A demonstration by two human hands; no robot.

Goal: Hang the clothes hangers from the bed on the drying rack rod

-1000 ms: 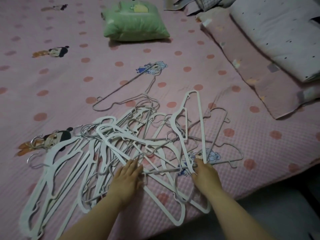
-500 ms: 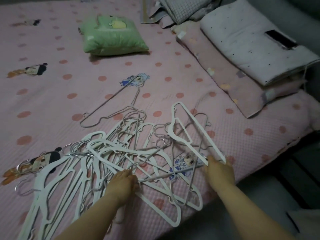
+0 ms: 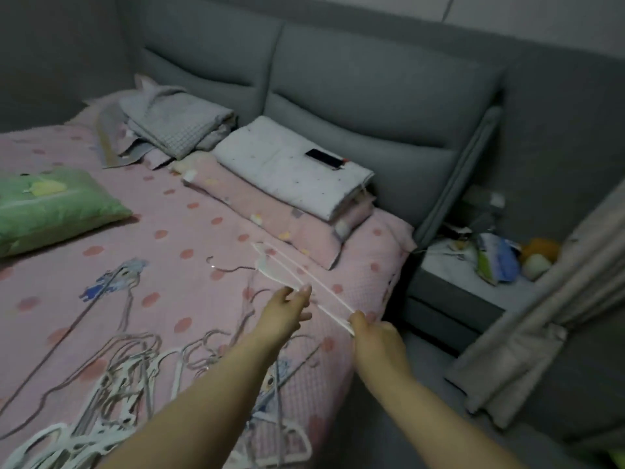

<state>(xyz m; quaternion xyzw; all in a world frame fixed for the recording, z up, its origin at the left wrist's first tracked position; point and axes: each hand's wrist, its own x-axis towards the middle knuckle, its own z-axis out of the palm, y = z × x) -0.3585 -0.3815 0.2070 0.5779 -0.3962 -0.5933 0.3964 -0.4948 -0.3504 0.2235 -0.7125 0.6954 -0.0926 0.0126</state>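
Right hand (image 3: pixel 375 336) is now gripping a white hanger (image 3: pixel 270 270) by its end, fingers curled round it, lifting it off the pile (image 3: pixel 118 384) it sat in a second ago. Left hand (image 3: pixel 285 311) is touching it with loose fingers, can't tell if it's pinching. No rack showing, so I'm guessing carrying's next.

No text, label, brand, number or sign can be read. Cartoon figures are printed on the pink dotted bed sheet (image 3: pixel 169 238) and a yellow motif on the green square cushion (image 3: pixel 50 204), but no lettering can be made out on either. The print on the blue and green packets (image 3: pixel 497 262) lying on the grey bedside cabinet (image 3: pixel 466 289) is too blurred to be read.
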